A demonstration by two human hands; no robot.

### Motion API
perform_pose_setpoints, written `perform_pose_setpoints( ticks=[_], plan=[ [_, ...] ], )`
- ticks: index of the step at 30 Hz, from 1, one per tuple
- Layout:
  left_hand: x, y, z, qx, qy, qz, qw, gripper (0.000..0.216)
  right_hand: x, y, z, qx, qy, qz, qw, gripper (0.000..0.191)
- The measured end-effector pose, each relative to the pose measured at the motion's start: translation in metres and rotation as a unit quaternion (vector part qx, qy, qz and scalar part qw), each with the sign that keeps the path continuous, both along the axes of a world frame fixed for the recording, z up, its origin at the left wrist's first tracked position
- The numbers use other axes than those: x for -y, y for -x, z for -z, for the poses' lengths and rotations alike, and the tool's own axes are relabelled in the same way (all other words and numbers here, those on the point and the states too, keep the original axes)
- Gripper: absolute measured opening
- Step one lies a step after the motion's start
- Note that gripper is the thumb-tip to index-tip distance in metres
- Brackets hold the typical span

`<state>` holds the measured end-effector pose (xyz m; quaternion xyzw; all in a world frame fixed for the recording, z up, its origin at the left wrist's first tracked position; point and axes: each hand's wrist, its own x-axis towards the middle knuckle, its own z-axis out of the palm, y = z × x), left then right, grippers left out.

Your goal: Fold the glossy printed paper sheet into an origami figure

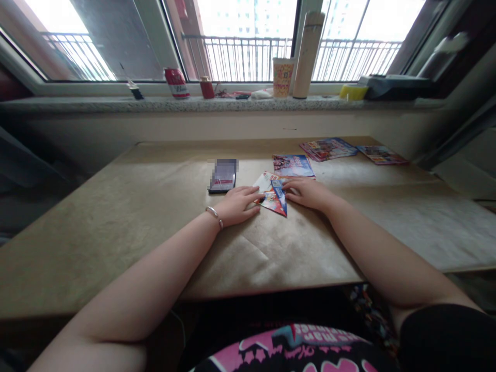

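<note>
A colourful printed sheet of paper, folded to a point toward me, lies flat on the table between my hands. My left hand rests on its left side with the fingers stretched out and a silver bangle at the wrist. On its right side, my right hand lies with fingers extended over a blue folded flap. Both hands appear to press the paper down rather than grip it. Just beyond my left hand is a phone, its screen blurred. Another printed sheet lies behind the folded paper.
A stack of printed leaflets and another pile lie at the table's back right. On the windowsill stand a red can, a red bottle, a patterned cup, a tall cylinder and a yellow item.
</note>
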<state>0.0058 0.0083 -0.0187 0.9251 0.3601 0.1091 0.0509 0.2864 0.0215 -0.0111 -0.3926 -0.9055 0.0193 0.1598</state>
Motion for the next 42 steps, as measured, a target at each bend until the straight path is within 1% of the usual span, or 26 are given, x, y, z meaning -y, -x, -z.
perform_pose_setpoints(
  ticks=[5, 8, 11, 13, 19, 24, 30, 33, 35, 38, 42],
  plan=[
    [0.004, -0.001, -0.006, -0.002, -0.040, 0.013, 0.999, 0.041, 0.004, 0.004, 0.000, 0.023, -0.005, 0.024, 0.999, 0.045],
    [0.004, -0.002, -0.008, 0.013, -0.052, 0.034, 0.998, 0.036, 0.005, 0.004, 0.002, 0.029, -0.004, 0.035, 0.999, 0.048],
    [0.004, -0.003, -0.008, 0.023, -0.058, 0.050, 0.997, 0.034, 0.004, 0.002, 0.006, 0.025, -0.009, 0.044, 0.999, 0.046],
    [0.003, -0.003, -0.006, 0.025, -0.057, 0.057, 0.996, 0.035, 0.002, -0.001, 0.009, 0.019, -0.013, 0.037, 0.999, 0.042],
    [0.003, -0.002, -0.004, -0.009, -0.010, 0.052, 0.999, 0.050, -0.002, -0.005, 0.011, -0.003, -0.001, -0.032, 0.999, 0.034],
    [0.004, -0.002, -0.007, -0.013, -0.007, 0.062, 0.998, 0.052, -0.002, -0.002, 0.008, -0.027, -0.008, -0.052, 0.998, 0.028],
    [0.009, -0.005, -0.012, -0.013, -0.037, 0.064, 0.997, 0.051, 0.003, 0.004, -0.002, -0.029, 0.009, -0.063, 0.998, 0.018],
    [0.010, -0.005, -0.013, -0.012, -0.057, 0.070, 0.996, 0.050, 0.007, 0.006, -0.008, -0.016, 0.015, -0.074, 0.997, 0.020],
    [0.011, -0.006, -0.014, -0.006, -0.070, 0.075, 0.995, 0.049, 0.008, 0.006, -0.010, -0.008, 0.015, -0.078, 0.997, 0.024],
    [0.012, -0.006, -0.016, 0.015, -0.088, 0.091, 0.992, 0.042, 0.006, 0.004, -0.007, -0.001, 0.015, -0.071, 0.997, 0.029],
    [0.014, -0.007, -0.017, 0.038, -0.092, 0.117, 0.988, 0.031, 0.002, 0.001, 0.000, -0.007, 0.024, -0.056, 0.998, 0.029]
  ],
)
